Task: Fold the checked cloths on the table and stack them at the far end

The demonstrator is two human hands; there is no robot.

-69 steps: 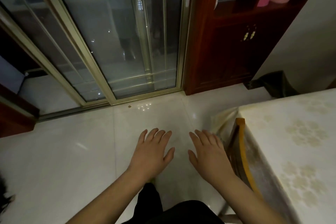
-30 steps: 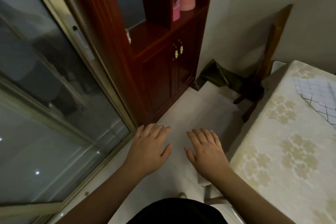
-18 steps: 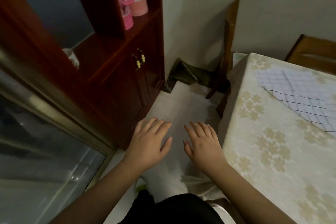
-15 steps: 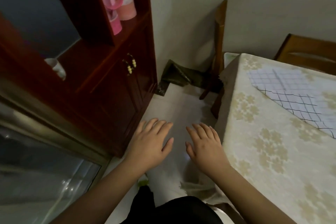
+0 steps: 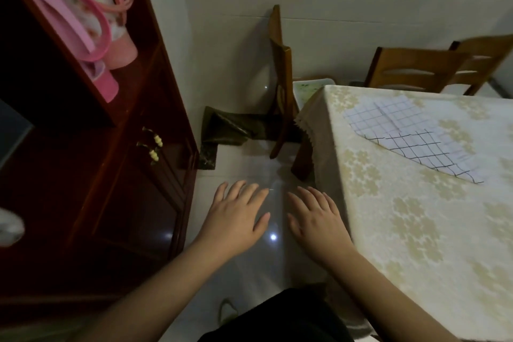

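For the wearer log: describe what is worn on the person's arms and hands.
Nothing shows on them. The left hand and right hand are bare, with no gloves, rings, watch or bracelet visible. Both forearms are uncovered to the picture's edge, with no sleeve in view. Dark clothing shows below, between the arms.

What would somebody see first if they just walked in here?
Probably the two open hands, left hand and right hand, held out flat over the shiny floor. Next, the checked cloth lying unfolded on the flowery tablecloth to the right, and the pink flasks in the dark wooden cabinet on the left.

Checked cloths [image 5: 413, 136] flat on table [image 5: 416, 230]
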